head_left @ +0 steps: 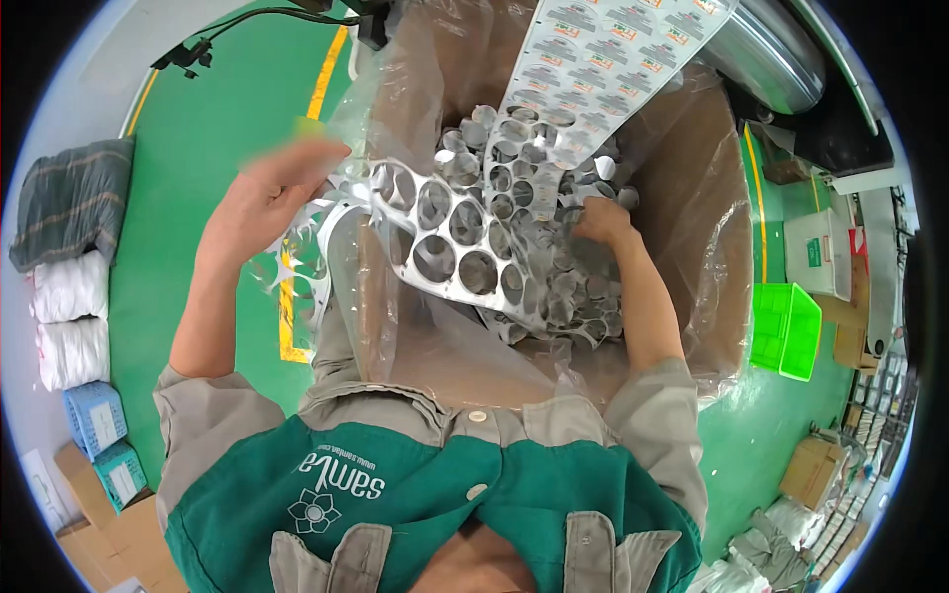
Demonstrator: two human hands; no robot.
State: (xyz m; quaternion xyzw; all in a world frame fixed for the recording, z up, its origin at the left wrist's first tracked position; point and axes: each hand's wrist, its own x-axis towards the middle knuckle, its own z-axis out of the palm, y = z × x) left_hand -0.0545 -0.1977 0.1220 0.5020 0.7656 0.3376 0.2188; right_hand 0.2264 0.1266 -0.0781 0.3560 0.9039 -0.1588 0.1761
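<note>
The left hand [274, 190] is at a silver, round-holed foil strip [456, 247], the right hand [605, 219] among round silver discs [566, 287]. I cannot tell either grip.

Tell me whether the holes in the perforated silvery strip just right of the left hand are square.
No: the perforated silvery strip shows rows of round holes.

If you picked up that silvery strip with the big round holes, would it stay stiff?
Probably not: the silvery strip already curves and buckles over the lined box, so it looks floppy. It seems thin and mostly holes, so it's likely light. The narrow bridges between holes might tear if tugged.
</note>
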